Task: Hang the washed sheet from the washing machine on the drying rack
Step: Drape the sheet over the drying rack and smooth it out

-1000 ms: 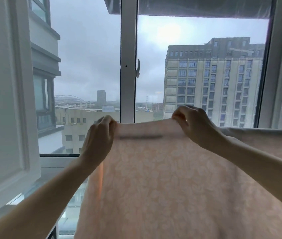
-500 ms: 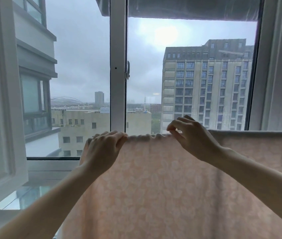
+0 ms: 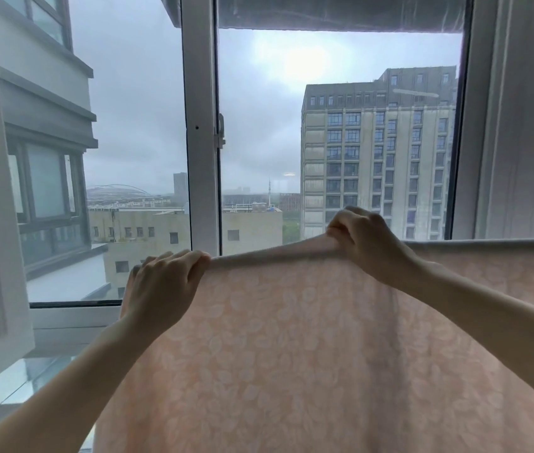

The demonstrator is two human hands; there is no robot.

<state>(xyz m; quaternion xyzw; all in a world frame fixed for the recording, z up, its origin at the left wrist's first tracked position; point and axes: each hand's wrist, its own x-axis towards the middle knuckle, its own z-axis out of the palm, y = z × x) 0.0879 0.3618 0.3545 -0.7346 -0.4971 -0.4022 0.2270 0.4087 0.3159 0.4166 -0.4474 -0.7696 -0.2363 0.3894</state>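
Left hand (image 3: 161, 282) and right hand (image 3: 362, 238) both pinching the sheet (image 3: 291, 354) top fold mid-frame, already draped, only spreading and evening apparently remaining.

Both hands (image 3: 161, 286) (image 3: 368, 240) gripping sheet (image 3: 291, 354) edge

Dim overcast daylight through the window (image 3: 340, 132); edges bow, slightly soft.

The sheet (image 3: 308, 348) is pale peach-pink printed all over with small white leaves, the window frame (image 3: 201, 125) at the far middle is white, and the tall building (image 3: 376, 152) beyond on the right is grey-beige under grey sky.
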